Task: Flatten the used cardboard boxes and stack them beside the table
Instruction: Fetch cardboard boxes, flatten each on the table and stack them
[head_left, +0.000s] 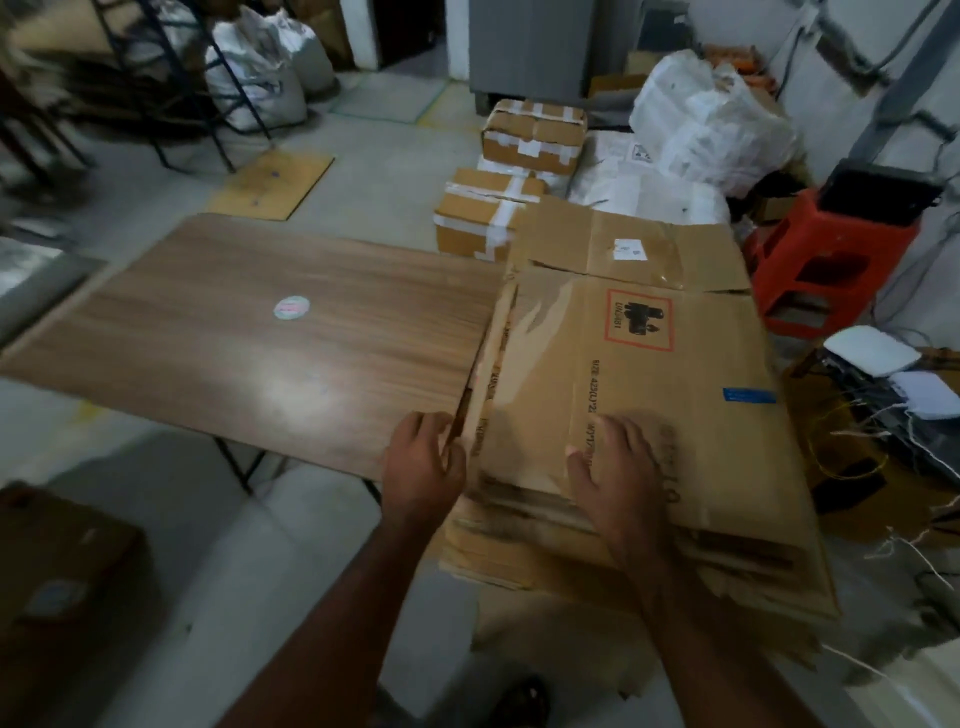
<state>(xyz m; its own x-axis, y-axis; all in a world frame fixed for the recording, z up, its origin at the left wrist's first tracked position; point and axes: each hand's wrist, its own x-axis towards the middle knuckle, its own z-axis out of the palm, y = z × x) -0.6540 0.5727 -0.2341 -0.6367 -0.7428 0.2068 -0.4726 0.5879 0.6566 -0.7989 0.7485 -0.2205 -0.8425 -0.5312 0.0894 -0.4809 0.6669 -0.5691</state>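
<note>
So, only the head view to go on, looking down at a wood-grain table (249, 332) with a small round sticker (292, 307) near its middle. A flattened cardboard box (670, 395) lies at about 3 o'clock from the sticker, overlapping the table's right edge and hanging out past it over a pile of more flattened cardboard (498, 551) underneath. It has a red-bordered hazard label (640, 318) printed on top, a strip of blue tape (748, 395) toward its right side and a white label (629, 249) on the far flap.

Right hand (618, 467) is flat on top of the box at its near end, fingers straight and spread, pressing down. Left hand (423, 462) sits at the box's left edge, right where it meets the table; its fingers curl in against that edge, though the blur makes it hard to say whether they actually wrap around it.

At 12 o'clock from the box there are two taped-up cartons (519, 171) on the floor, with white plastic bags (711, 119) beside them at around 1 o'clock. A red plastic stool (826, 265) stands at 2 o'clock, something dark on top of it. White sacks (260, 67) lean near a metal rack at 10 o'clock, all pretty blurry.
</note>
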